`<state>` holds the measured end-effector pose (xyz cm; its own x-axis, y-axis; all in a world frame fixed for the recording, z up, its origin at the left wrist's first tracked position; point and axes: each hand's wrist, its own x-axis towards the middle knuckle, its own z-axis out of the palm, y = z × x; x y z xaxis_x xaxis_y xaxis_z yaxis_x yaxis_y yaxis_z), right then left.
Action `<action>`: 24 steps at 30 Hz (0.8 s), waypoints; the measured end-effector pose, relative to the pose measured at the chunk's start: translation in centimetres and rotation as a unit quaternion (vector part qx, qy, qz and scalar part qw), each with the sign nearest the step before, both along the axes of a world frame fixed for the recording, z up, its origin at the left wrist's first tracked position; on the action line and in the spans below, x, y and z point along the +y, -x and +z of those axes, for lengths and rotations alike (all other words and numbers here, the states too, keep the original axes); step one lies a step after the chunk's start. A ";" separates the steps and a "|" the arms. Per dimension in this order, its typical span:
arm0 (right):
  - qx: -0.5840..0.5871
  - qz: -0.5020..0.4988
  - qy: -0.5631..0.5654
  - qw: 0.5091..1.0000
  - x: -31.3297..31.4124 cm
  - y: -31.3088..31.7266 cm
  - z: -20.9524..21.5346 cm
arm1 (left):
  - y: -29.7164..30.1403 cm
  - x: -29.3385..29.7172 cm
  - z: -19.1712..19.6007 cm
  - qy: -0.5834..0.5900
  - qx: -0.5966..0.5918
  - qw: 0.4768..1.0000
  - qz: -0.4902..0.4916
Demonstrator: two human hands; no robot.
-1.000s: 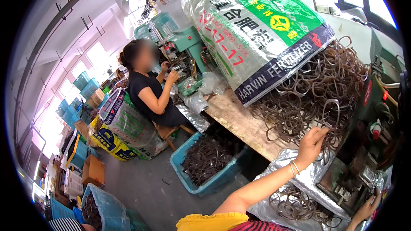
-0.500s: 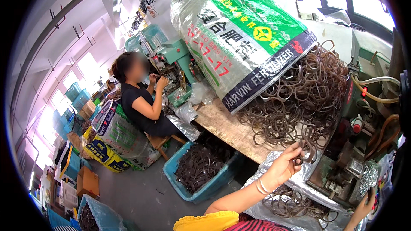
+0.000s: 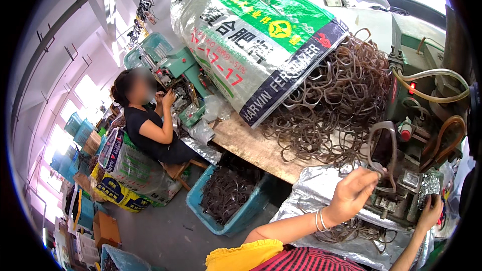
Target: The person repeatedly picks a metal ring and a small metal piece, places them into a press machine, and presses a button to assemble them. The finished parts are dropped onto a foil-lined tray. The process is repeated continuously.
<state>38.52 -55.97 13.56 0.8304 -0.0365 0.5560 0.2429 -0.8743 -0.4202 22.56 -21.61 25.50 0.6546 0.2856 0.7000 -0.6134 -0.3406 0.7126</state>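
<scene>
My left hand [image 3: 355, 193], with bangles at its wrist, pinches a glossy brown loop-shaped strip [image 3: 372, 156] and holds it up before the green machine [image 3: 401, 190]. The loop stands upright, partly in front of the metal clamp parts. At the machine's right side my right hand [image 3: 430, 215] has its fingers curled beside a patch of crumpled foil [image 3: 430, 189]. Something dark shows at those fingertips, too small to make out. A large heap of similar brown loops [image 3: 346, 95] spills from a printed woven sack [image 3: 261, 35] onto the wooden table.
More loops [image 3: 351, 231] lie on silver sheeting [image 3: 321, 183] near me. A blue crate [image 3: 193, 206] of dark strips stands on the floor at the left. Beyond it a co-worker [image 3: 150, 125] sits at another green machine [image 3: 183, 65]. Hoses [image 3: 437, 73] hang at the right.
My left hand has moved right, away from the heap's near edge, raising one loop to the machine. My right hand has risen to the machine's side. The view has shifted slightly to the right.
</scene>
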 end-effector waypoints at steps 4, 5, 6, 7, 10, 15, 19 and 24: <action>-0.038 0.027 0.017 0.999 0.0 0.2 1.5 | -1.5 -1.1 2.1 -0.083 -0.082 0.993 -0.036; -0.056 0.039 0.041 0.997 0.1 0.0 1.9 | -1.8 -1.6 2.0 -0.086 -0.079 0.992 -0.038; -0.063 0.045 0.040 0.996 0.1 -0.2 1.8 | -2.0 -1.9 1.8 -0.088 -0.076 0.992 -0.039; -0.069 0.052 0.039 0.995 0.2 -0.4 1.7 | -1.8 -2.1 1.4 -0.084 -0.059 0.994 -0.034; -0.036 0.053 -0.051 0.997 0.2 -0.8 0.3 | -1.7 -2.3 0.5 -0.063 -0.054 0.997 -0.011; 0.008 0.066 -0.132 0.989 -0.9 -0.6 -1.0 | -1.7 -1.2 0.0 -0.059 -0.046 0.997 0.005; -0.003 0.075 -0.145 0.987 0.0 -0.3 -2.4 | 0.2 -0.3 -0.6 -0.060 -0.006 0.998 0.016; -0.009 0.024 -0.196 0.980 -3.0 0.8 -3.3 | -0.9 -1.1 -1.1 -0.045 -0.001 0.998 -0.033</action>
<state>37.69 -59.00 10.31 0.8266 -0.2110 0.5218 0.2909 -0.6334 -0.7171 23.48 -22.75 24.44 0.6679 0.1782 0.7226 -0.6384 -0.3619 0.6794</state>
